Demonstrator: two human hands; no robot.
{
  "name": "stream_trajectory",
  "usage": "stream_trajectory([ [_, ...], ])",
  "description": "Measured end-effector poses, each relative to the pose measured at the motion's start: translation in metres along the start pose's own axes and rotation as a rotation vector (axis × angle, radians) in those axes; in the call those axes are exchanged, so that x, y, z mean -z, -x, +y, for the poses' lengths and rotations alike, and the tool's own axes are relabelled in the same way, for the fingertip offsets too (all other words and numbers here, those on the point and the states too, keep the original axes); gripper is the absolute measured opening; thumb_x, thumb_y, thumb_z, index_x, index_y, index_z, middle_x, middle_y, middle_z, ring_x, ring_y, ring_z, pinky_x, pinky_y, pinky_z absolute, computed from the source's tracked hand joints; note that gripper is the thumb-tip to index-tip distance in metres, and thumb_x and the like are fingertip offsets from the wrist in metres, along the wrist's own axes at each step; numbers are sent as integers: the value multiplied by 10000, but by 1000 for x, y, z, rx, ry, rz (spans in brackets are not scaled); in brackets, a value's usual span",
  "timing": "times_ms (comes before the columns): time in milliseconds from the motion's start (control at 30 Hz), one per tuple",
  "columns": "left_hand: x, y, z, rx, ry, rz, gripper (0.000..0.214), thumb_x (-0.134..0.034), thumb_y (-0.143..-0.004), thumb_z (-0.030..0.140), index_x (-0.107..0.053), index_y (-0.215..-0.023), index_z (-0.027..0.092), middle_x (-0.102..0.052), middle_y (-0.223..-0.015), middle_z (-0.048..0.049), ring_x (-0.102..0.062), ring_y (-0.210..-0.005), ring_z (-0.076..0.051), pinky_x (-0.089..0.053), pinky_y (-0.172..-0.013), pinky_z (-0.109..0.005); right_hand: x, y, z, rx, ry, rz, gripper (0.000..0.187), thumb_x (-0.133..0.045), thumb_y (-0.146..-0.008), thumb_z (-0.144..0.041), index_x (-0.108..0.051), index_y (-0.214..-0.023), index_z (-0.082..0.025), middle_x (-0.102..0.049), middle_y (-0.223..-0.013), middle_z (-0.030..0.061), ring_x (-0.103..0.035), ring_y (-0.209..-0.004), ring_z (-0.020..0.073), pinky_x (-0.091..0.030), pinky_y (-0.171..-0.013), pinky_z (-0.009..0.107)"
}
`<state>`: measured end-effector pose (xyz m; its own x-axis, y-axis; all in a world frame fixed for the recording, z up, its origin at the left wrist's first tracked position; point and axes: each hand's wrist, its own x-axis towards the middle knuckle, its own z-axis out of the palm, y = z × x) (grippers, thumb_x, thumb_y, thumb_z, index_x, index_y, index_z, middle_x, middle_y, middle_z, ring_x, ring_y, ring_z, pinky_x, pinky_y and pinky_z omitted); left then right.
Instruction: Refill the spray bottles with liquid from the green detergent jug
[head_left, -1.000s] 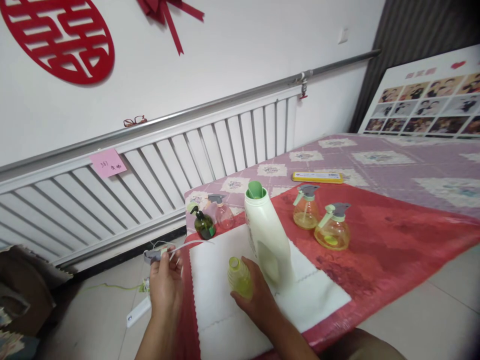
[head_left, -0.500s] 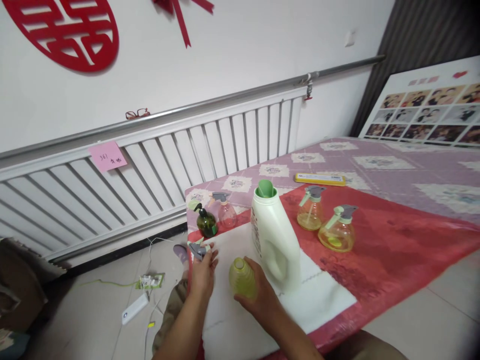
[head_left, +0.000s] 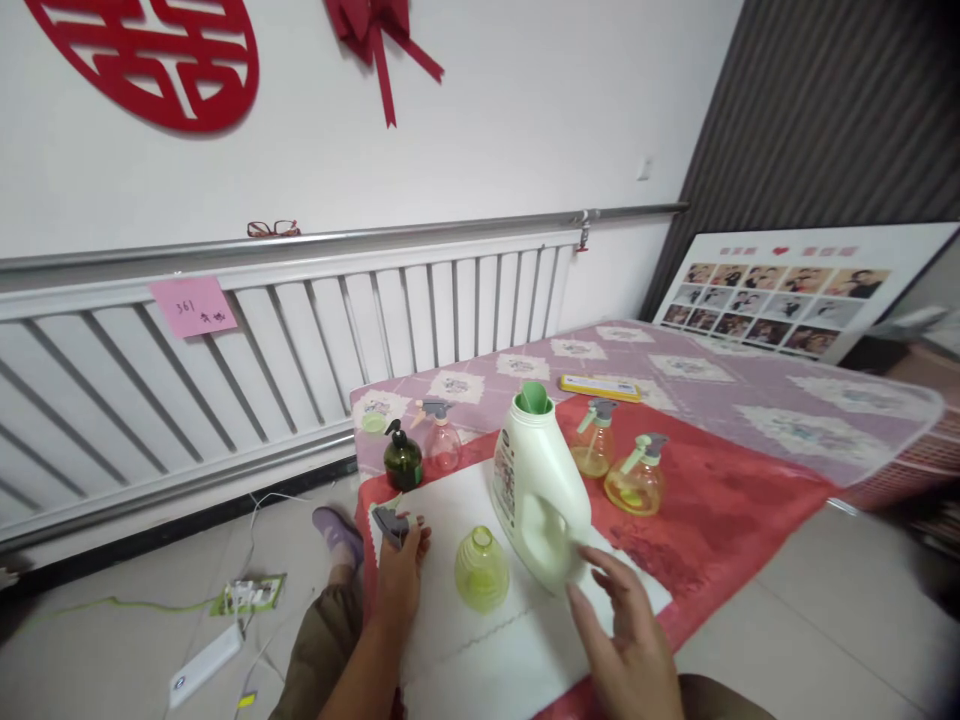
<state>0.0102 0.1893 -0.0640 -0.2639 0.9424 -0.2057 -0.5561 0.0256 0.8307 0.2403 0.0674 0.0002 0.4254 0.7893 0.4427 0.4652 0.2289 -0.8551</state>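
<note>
My left hand (head_left: pixel 399 580) rests at the left edge of the white mat (head_left: pixel 465 650), fingers closed on a grey and green spray head (head_left: pixel 391 522). A small yellow-green bottle (head_left: pixel 481 570) without its top stands on the mat just right of that hand. My right hand (head_left: pixel 626 640) hovers open near the front right of the mat, close to the base of a big white detergent jug (head_left: pixel 536 490) with a green spout. Nothing is in the right hand.
Two yellow spray bottles (head_left: pixel 634 478) stand on the red cloth (head_left: pixel 712 500) behind the jug. A dark green pump bottle (head_left: pixel 403 458) and a clear pink spray bottle (head_left: pixel 442 440) sit at the back left. A white radiator cover (head_left: pixel 262 340) lines the wall. A power bank (head_left: pixel 204 665) lies on the floor.
My right hand has let go of the yellow-green bottle and moved right, toward the jug. My left hand brought the spray head from over the floor to the mat's edge. The view swung right.
</note>
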Motion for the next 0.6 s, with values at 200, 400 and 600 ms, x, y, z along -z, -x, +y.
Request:
stream_trajectory([
  [200, 6, -3, -8, -20, -48, -24, 499, -812, -677, 352, -558, -1080, 203, -685, -944, -45, -693, -750, -121, -559, -709, -232, 3, -36, 8, -208, -179, 114, 522, -646, -776, -522, -512, -1190, -233, -606, -1214, 124, -571, -1141, 272, -475, -934, 438],
  [400, 8, -7, -14, -41, -102, -40, 525, -818, -651, 359, -562, -1072, 178, -689, -922, -57, -706, -772, -155, -569, -719, -269, -16, -58, 0, -218, -1, -31, 497, -634, -745, -526, -570, -1111, -195, -684, -1059, 92, -644, -944, 261, -515, -803, 378],
  [600, 6, -5, -13, -85, -133, -64, 536, -790, -646, 389, -540, -1072, 179, -688, -867, -26, -699, -736, -152, -561, -735, -292, -24, -90, -15, -264, 132, -3, 505, -668, -668, -515, -634, -1039, -174, -727, -912, 90, -673, -831, 289, -527, -698, 380],
])
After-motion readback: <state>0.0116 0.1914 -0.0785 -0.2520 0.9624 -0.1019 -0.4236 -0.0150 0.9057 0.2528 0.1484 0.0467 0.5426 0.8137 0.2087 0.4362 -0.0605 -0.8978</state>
